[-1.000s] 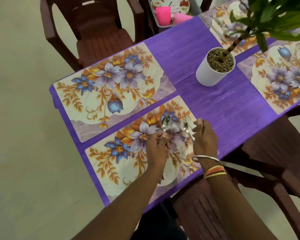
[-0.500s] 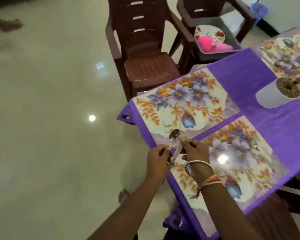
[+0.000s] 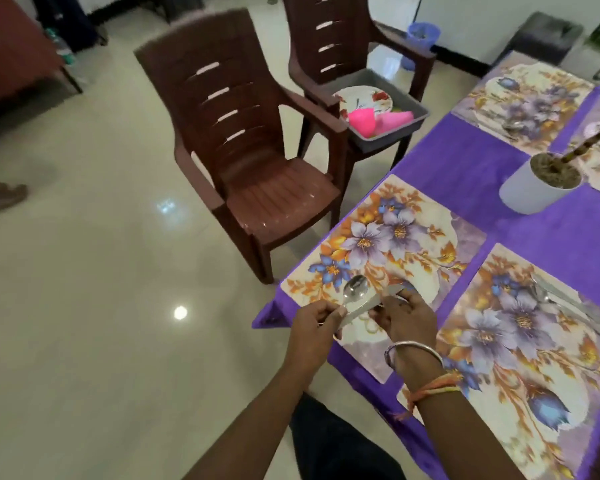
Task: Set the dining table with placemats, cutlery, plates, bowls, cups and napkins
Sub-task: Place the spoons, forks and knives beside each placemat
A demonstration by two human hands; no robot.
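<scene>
Now that both hands have left the placemat on their right, where a cutlery set lies laid out, they hover over the corner placemat beneath them. The left hand grips the spoon by its handle, and the right hand pinches the knife beside it. That setting looks done and this one comes next. Far ahead of the hands, the tray holds plates and pink cups.

This is a dining room in a home. Brown plastic chairs stand on a shiny floor beside a purple worktop set with flowery placemats and a potted plant.
</scene>
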